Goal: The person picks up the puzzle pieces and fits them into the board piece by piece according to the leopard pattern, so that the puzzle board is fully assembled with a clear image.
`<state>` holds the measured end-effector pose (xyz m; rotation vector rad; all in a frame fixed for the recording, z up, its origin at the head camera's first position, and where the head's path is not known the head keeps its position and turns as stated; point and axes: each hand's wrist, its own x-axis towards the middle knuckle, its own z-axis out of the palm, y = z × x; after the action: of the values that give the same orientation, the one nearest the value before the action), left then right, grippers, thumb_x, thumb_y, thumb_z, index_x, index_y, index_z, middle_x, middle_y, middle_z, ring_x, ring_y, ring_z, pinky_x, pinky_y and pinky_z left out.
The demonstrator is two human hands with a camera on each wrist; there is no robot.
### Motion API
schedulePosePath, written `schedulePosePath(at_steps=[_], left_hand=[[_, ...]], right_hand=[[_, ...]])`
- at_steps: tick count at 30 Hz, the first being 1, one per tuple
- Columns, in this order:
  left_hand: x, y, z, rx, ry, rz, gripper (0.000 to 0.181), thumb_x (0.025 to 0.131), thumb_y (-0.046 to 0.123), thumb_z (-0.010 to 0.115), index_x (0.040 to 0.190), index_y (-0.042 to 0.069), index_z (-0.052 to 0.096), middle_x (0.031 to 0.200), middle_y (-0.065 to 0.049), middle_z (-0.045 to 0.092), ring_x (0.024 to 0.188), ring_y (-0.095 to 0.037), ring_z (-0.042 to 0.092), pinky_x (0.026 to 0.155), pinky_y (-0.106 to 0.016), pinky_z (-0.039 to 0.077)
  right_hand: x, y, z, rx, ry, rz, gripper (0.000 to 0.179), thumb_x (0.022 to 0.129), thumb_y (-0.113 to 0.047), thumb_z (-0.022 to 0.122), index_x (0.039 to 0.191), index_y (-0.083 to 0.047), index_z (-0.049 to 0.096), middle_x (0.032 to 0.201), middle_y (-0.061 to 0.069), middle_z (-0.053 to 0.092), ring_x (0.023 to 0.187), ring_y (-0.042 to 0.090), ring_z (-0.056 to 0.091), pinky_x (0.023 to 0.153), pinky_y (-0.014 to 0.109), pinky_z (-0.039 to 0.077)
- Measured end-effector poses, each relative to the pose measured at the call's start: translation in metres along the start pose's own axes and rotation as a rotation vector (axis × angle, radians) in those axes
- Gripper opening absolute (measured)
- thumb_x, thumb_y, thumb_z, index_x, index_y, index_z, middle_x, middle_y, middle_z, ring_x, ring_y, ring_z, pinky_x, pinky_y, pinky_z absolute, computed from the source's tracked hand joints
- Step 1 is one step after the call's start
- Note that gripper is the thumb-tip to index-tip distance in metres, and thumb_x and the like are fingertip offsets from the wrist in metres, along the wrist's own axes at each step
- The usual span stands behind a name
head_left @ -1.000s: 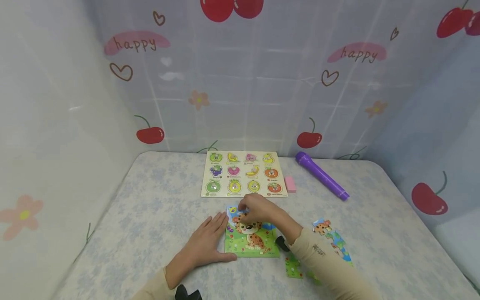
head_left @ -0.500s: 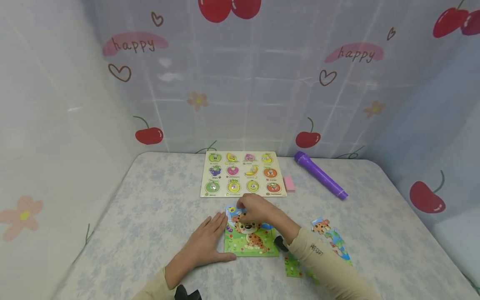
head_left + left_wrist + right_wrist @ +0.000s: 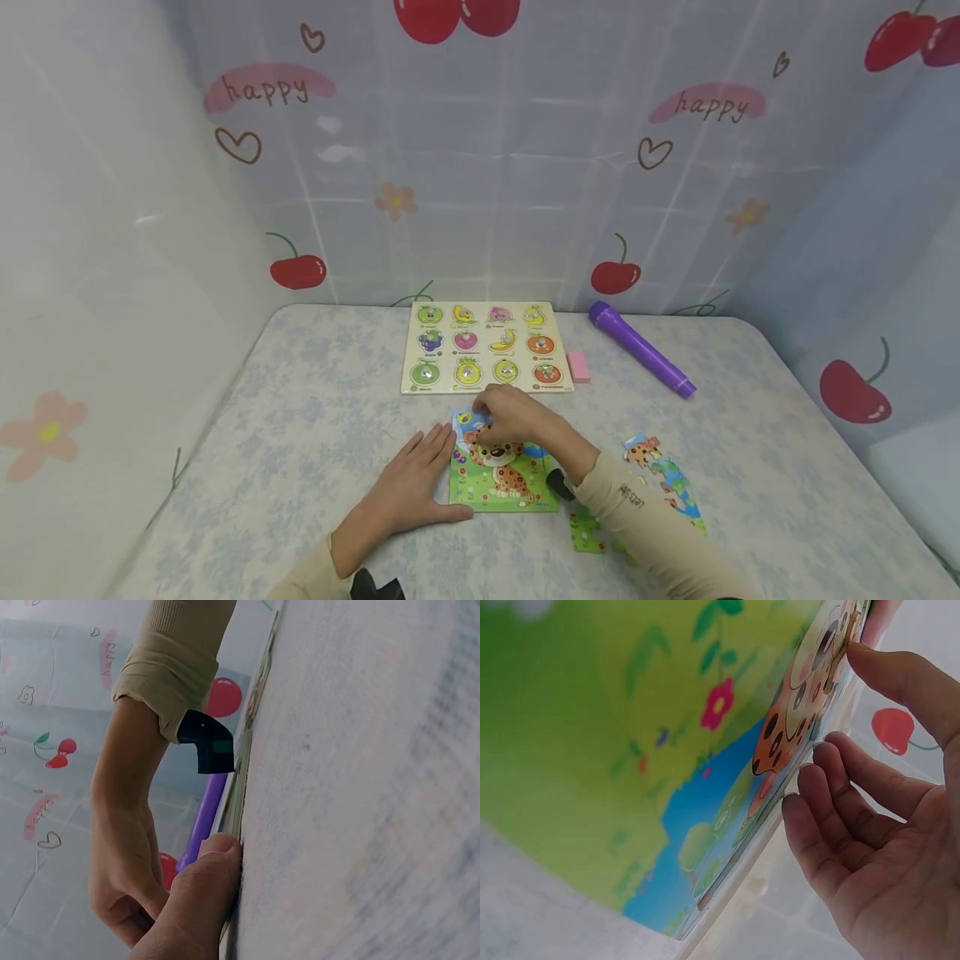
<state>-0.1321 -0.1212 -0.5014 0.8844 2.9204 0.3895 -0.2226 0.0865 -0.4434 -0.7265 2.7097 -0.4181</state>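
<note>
A leopard jigsaw puzzle (image 3: 498,487) in a flat tray lies at the middle front of the table. My left hand (image 3: 412,479) rests flat at its left side, fingers straight, thumb stretched along the lower edge. Over the puzzle's upper part, my right hand (image 3: 513,417) has its fingers bent down at the leopard's head. In the right wrist view, the right thumb (image 3: 907,679) touches the picture and the curled fingers (image 3: 844,821) reach its top edge, with a puzzle piece (image 3: 817,694) between them. The piece's outline is partly hidden.
Loose jigsaw pieces (image 3: 678,487) lie on the right, some hidden by the right forearm. Behind the puzzle is a fruit peg board (image 3: 483,358), with a pink block (image 3: 579,367) beside it. A purple toy microphone (image 3: 645,350) lies at the back right. Printed curtains surround the table.
Both hands have kept their places, and the puzzle has not visibly moved. Only the head view has shifted very slightly.
</note>
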Motion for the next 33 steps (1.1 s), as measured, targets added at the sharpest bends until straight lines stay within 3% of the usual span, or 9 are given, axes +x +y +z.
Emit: schedulePosePath(at_steps=[6,16,33], left_hand=[[0.0,0.002,0.0,-0.011,0.005,-0.005,0.113,0.077,0.083,0.049,0.155,0.006,0.023,0.163,-0.009,0.02,0.152,-0.024,0.019,0.122,-0.047,0.022],[0.002,0.001,0.0,-0.003,0.006,-0.004,0.113,0.077,0.084,0.048,0.155,0.007,0.023,0.164,-0.008,0.02,0.152,-0.024,0.019,0.122,-0.047,0.022],[0.0,0.0,0.002,0.006,-0.006,-0.019,0.115,0.075,0.087,0.045,0.156,0.008,0.023,0.164,-0.008,0.02,0.152,-0.023,0.019,0.122,-0.046,0.022]], right_hand=[[0.0,0.0,-0.002,-0.005,0.005,-0.004,0.049,0.079,-0.043,0.078,0.117,-0.013,0.069,0.109,-0.002,0.064,0.1,0.013,0.059,0.092,0.033,0.052],[-0.008,0.006,-0.006,0.032,0.002,-0.042,0.052,0.078,-0.038,0.08,0.121,-0.013,0.067,0.111,-0.002,0.064,0.104,0.015,0.06,0.095,0.035,0.05],[-0.048,0.054,-0.014,0.067,0.052,-0.082,0.049,0.075,-0.027,0.085,0.117,-0.009,0.068,0.108,0.002,0.065,0.098,0.018,0.061,0.086,0.037,0.052]])
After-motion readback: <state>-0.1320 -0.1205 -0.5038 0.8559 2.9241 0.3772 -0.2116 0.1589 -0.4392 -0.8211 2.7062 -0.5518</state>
